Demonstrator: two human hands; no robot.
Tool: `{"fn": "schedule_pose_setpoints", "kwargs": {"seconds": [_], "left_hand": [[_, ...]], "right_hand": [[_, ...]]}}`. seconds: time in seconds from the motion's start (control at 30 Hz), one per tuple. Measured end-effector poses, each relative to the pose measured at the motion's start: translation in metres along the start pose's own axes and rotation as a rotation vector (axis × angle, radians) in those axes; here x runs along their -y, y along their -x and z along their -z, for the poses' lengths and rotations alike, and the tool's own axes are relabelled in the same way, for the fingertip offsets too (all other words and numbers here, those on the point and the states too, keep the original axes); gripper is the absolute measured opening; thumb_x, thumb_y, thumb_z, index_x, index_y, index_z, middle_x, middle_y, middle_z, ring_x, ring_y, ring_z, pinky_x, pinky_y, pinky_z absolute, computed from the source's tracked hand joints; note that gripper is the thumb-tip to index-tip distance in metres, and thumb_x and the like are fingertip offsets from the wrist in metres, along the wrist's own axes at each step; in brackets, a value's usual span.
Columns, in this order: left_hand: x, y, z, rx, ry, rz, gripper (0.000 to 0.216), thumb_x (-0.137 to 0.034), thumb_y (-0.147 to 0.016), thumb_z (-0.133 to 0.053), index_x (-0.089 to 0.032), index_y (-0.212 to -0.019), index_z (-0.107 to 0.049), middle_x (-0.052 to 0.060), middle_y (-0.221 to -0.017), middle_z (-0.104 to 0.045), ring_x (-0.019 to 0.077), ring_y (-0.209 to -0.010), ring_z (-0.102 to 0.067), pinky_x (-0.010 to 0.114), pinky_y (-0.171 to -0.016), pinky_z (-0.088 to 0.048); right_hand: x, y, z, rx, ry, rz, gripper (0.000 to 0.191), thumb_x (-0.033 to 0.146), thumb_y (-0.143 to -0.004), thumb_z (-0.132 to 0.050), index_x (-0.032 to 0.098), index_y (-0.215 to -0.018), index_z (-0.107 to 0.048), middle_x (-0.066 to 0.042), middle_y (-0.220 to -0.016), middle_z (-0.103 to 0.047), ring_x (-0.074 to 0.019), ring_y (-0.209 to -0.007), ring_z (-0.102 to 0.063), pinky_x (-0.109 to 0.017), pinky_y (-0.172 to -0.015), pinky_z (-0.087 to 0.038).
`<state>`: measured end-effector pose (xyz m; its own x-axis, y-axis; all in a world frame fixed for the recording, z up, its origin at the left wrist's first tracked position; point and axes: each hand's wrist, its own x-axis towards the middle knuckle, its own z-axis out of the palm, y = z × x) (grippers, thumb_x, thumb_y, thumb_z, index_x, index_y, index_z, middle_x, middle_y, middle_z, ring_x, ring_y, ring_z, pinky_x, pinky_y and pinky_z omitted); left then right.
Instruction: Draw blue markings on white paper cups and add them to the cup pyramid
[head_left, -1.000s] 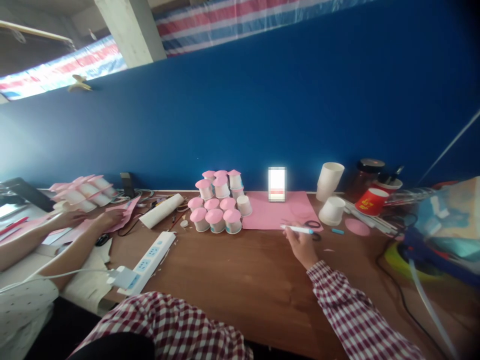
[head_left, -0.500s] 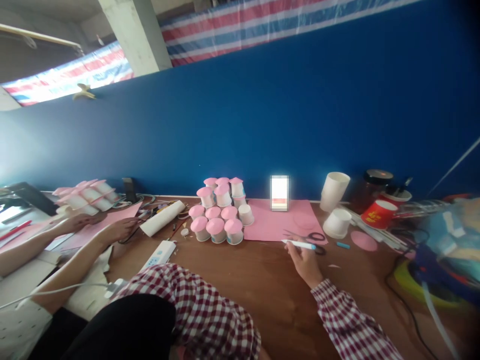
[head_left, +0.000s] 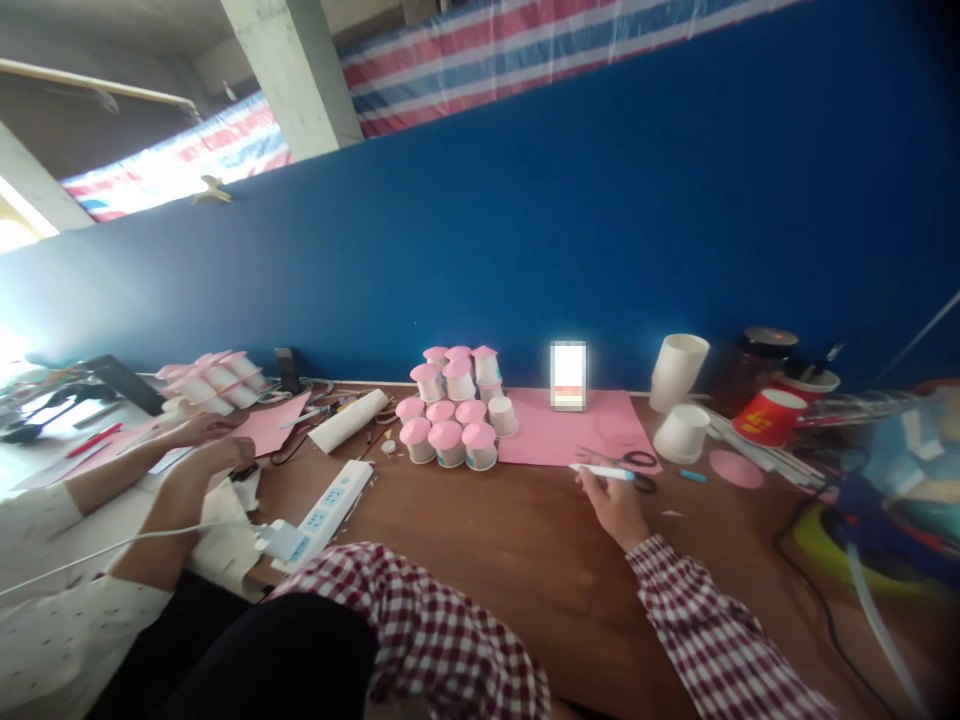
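My right hand is closed around a white marker with a light-blue end, just in front of the pink paper sheet. Partly behind the marker lie dark-handled scissors on the sheet's edge. A blue cap rests on the table to the right of the hand. On the left checked sleeve my arm bends across the bottom of the view, and my left hand lies outside it. Several white paper cups with pink cone tops stand left of the sheet, beside a bare upturned cup.
White cups, a red cup, a dark-lidded jar and a pink disc stand or lie at right. Leftward are a power strip, a white roll and a co-worker's hands. A bright screen stands behind.
The view has turned slightly left, so things appear shifted right and up. My right hand still holds the marker. The co-worker's nearer hand has drawn away from the white roll.
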<state>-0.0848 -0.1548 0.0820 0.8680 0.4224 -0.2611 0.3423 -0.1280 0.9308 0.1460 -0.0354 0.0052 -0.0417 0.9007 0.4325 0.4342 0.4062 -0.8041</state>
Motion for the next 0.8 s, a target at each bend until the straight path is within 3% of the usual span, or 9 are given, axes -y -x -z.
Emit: {"fn": "schedule_pose_setpoints", "kwargs": {"seconds": [0.13, 0.23, 0.3, 0.37, 0.47, 0.53, 0.57, 0.7, 0.8], "left_hand": [[0.002, -0.021, -0.034, 0.01, 0.044, 0.021, 0.032, -0.036, -0.085, -0.052, -0.019, -0.111, -0.055, 0.007, -0.114, -0.055, 0.0209, -0.1, -0.056, 0.037, -0.082, -0.049], [0.001, -0.036, -0.034, 0.038, 0.077, 0.012, 0.03, -0.041, -0.08, -0.055, -0.018, -0.098, -0.065, 0.003, -0.095, -0.064, 0.0191, -0.087, -0.061, 0.028, -0.072, -0.049], [0.002, -0.052, -0.031, 0.089, 0.174, -0.022, 0.033, -0.042, -0.081, -0.054, -0.018, -0.1, -0.066, 0.003, -0.085, -0.066, 0.0165, -0.081, -0.061, 0.025, -0.069, -0.048], [0.007, -0.075, -0.029, -0.158, 0.258, -0.025, 0.036, -0.044, -0.083, -0.048, -0.016, -0.095, -0.068, 0.002, -0.071, -0.063, 0.0125, -0.067, -0.059, 0.022, -0.062, -0.045], [0.019, -0.115, -0.027, -0.684, 0.301, -0.025, 0.051, -0.046, -0.087, -0.036, -0.012, -0.062, -0.065, 0.001, -0.049, -0.05, 0.0072, -0.045, -0.044, 0.019, -0.048, -0.035], [0.028, -0.138, -0.022, -0.896, 0.331, -0.023, 0.056, -0.047, -0.088, -0.03, -0.012, -0.058, -0.061, 0.0, -0.045, -0.046, 0.0068, -0.043, -0.04, 0.019, -0.045, -0.03], [0.03, -0.147, -0.02, -0.944, 0.333, -0.047, 0.058, -0.048, -0.089, -0.027, -0.012, -0.058, -0.06, 0.0, -0.045, -0.046, 0.0071, -0.043, -0.041, 0.019, -0.046, -0.031], [0.037, -0.16, -0.008, -0.874, 0.274, -0.111, 0.062, -0.061, -0.082, -0.032, -0.015, -0.051, -0.059, 0.002, -0.044, -0.045, 0.0091, -0.042, -0.041, 0.023, -0.046, -0.033], [0.041, -0.154, -0.005, -0.796, 0.317, -0.072, 0.061, -0.071, -0.073, -0.036, -0.02, -0.056, -0.066, 0.009, -0.057, -0.057, 0.0163, -0.055, -0.053, 0.029, -0.057, -0.044]], "right_hand": [[0.0, 0.0, -0.002, 0.018, -0.009, -0.007, 0.029, 0.041, -0.088, -0.045, 0.016, -0.092, -0.058, -0.005, -0.071, -0.065, -0.0176, -0.064, -0.062, -0.03, -0.062, -0.05], [-0.002, 0.0, -0.003, 0.035, -0.034, -0.03, 0.027, 0.041, -0.088, -0.046, 0.016, -0.092, -0.057, -0.004, -0.07, -0.064, -0.0167, -0.062, -0.06, -0.029, -0.06, -0.049], [-0.004, 0.0, -0.004, 0.029, -0.071, -0.056, 0.028, 0.041, -0.088, -0.046, 0.017, -0.094, -0.056, -0.004, -0.071, -0.063, -0.0157, -0.06, -0.059, -0.028, -0.057, -0.049], [-0.006, 0.0, -0.004, 0.006, -0.104, -0.074, 0.029, 0.042, -0.088, -0.045, 0.017, -0.1, -0.055, -0.004, -0.073, -0.062, -0.0153, -0.062, -0.058, -0.027, -0.058, -0.049], [-0.008, 0.0, -0.004, -0.081, -0.121, -0.096, 0.029, 0.042, -0.089, -0.043, 0.018, -0.101, -0.055, -0.004, -0.074, -0.061, -0.0145, -0.062, -0.057, -0.027, -0.06, -0.051], [-0.009, 0.0, -0.003, -0.136, -0.133, -0.127, 0.029, 0.042, -0.089, -0.043, 0.018, -0.101, -0.054, -0.004, -0.074, -0.061, -0.0146, -0.063, -0.057, -0.027, -0.06, -0.051], [-0.01, 0.0, -0.003, -0.156, -0.136, -0.137, 0.029, 0.042, -0.089, -0.043, 0.019, -0.103, -0.054, -0.004, -0.075, -0.061, -0.0149, -0.064, -0.058, -0.028, -0.06, -0.051], [-0.009, 0.002, -0.003, -0.136, -0.116, -0.194, 0.029, 0.044, -0.088, -0.044, 0.021, -0.103, -0.054, -0.005, -0.077, -0.063, -0.0171, -0.066, -0.06, -0.029, -0.058, -0.053], [-0.007, 0.003, -0.007, -0.116, -0.105, -0.182, 0.029, 0.044, -0.088, -0.044, 0.023, -0.104, -0.055, -0.004, -0.076, -0.063, -0.0178, -0.063, -0.061, -0.029, -0.057, -0.054]]}}
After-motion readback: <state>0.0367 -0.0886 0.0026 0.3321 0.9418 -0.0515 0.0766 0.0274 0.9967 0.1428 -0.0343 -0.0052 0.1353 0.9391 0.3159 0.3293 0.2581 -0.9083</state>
